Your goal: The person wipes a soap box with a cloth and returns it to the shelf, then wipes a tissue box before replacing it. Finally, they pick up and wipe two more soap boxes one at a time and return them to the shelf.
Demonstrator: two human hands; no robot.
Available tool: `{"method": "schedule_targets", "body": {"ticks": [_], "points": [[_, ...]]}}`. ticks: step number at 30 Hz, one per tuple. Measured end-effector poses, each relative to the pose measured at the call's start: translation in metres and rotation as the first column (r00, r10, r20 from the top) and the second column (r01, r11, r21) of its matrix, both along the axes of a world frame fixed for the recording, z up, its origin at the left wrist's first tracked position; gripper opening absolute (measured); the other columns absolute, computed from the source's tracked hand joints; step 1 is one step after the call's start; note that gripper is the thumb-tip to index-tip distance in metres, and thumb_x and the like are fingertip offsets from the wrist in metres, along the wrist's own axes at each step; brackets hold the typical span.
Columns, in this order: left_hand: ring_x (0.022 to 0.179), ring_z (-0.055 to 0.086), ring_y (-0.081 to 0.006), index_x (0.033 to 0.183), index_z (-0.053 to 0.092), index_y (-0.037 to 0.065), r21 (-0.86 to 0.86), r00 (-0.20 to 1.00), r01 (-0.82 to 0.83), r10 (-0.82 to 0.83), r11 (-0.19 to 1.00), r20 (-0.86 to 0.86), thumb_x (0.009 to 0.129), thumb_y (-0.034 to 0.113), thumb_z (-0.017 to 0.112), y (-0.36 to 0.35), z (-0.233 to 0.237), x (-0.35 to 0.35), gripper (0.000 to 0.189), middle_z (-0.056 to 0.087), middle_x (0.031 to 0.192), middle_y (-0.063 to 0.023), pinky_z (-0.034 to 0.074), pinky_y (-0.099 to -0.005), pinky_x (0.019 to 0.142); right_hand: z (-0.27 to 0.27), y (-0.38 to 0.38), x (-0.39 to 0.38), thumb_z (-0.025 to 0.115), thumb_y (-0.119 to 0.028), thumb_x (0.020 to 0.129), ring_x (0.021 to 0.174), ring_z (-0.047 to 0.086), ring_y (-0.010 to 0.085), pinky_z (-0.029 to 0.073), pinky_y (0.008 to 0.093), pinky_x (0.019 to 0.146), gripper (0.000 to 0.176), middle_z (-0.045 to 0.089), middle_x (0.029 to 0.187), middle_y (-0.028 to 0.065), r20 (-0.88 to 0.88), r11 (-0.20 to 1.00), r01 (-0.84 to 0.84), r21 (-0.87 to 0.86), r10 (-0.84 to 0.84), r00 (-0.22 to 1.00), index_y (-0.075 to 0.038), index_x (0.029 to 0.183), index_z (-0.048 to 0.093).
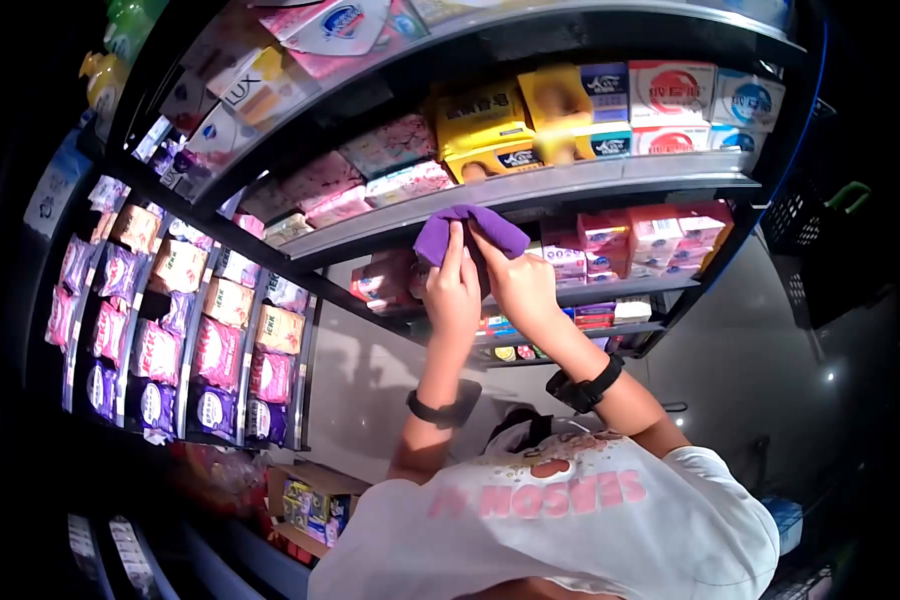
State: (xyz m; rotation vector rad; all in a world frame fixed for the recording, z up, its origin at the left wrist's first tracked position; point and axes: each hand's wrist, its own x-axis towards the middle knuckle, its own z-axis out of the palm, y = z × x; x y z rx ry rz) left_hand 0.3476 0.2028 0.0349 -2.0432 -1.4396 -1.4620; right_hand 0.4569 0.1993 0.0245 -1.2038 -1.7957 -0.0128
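Note:
A folded purple cloth [475, 222] is held up in front of the shelves by both hands. My left hand [454, 285] grips its left part, with a finger stretched up over the fabric. On the other side my right hand [518, 285] pinches the cloth, its fingers close to those of the left. Each wrist wears a black band. Right behind the cloth runs the metal front edge of a shelf [580, 180], lined with yellow soap boxes [485, 110] and pink floral packs [390, 145].
Below are pink boxes [655, 232] on a lower shelf. To the left stands a rack of purple and pink packets [160, 350]. An open cardboard box [280, 490] sits low at the left, and a dark basket [795, 220] with a green handle stands at right.

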Motion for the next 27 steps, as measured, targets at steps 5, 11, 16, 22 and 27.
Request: {"method": "schedule_targets", "body": {"ticks": [5, 11, 16, 22, 27], "points": [[0.051, 0.057, -0.0314, 0.12, 0.048, -0.004, -0.161, 0.995, 0.094, -0.088, 0.982, 0.046, 0.084, 0.003, 0.048, -0.009, -0.004, 0.031, 0.037, 0.058, 0.093, -0.0254, 0.043, -0.0355, 0.049, -0.004, -0.007, 0.026, 0.056, -0.012, 0.074, 0.049, 0.058, 0.0255, 0.048, 0.0337, 0.048, 0.047, 0.056, 0.058, 0.0113, -0.04, 0.996, 0.035, 0.084, -0.032, 0.999, -0.017, 0.12, 0.053], [0.044, 0.054, -0.0307, 0.123, 0.047, 0.0, -0.129, 0.958, 0.282, -0.272, 0.951, 0.087, 0.084, 0.001, 0.049, -0.003, -0.017, 0.079, 0.04, 0.049, 0.055, -0.0209, 0.04, -0.0364, 0.044, -0.007, -0.014, 0.069, 0.057, -0.011, 0.073, 0.056, 0.058, 0.0276, 0.048, 0.0344, 0.054, 0.043, 0.06, 0.069, 0.0127, -0.067, 0.961, 0.195, 0.195, -0.185, 0.98, -0.016, 0.115, 0.057], [0.04, 0.052, -0.0283, 0.126, 0.049, 0.012, -0.113, 0.967, 0.25, -0.254, 0.962, -0.029, 0.079, 0.004, 0.054, 0.002, -0.027, 0.087, 0.048, 0.045, 0.044, -0.0136, 0.042, -0.0403, 0.042, -0.015, -0.018, 0.08, 0.056, -0.003, 0.072, 0.073, 0.062, 0.031, 0.05, 0.0368, 0.066, 0.045, 0.063, 0.089, 0.0154, -0.151, 0.98, 0.197, -0.01, -0.196, 0.969, -0.013, 0.115, 0.057], [0.051, 0.052, -0.0355, 0.124, 0.051, 0.015, -0.201, 0.994, 0.027, -0.047, 0.979, -0.097, 0.08, 0.002, 0.051, -0.013, -0.011, 0.043, 0.046, 0.05, 0.057, -0.0231, 0.041, -0.0439, 0.05, -0.014, -0.012, 0.042, 0.054, -0.002, 0.073, 0.05, 0.057, 0.0274, 0.047, 0.0353, 0.05, 0.048, 0.057, 0.059, 0.0132, -0.107, 0.992, 0.122, 0.043, -0.116, 0.987, -0.012, 0.12, 0.054], [0.048, 0.051, -0.0331, 0.123, 0.052, 0.01, -0.204, 0.999, 0.011, -0.02, 0.979, -0.043, 0.083, 0.001, 0.047, -0.014, -0.013, 0.035, 0.041, 0.052, 0.061, -0.0224, 0.04, -0.0408, 0.048, -0.007, -0.013, 0.027, 0.056, -0.004, 0.07, 0.051, 0.057, 0.0264, 0.047, 0.0342, 0.051, 0.052, 0.057, 0.059, 0.012, -0.091, 0.995, 0.062, 0.079, -0.055, 0.994, -0.011, 0.121, 0.053]]}}
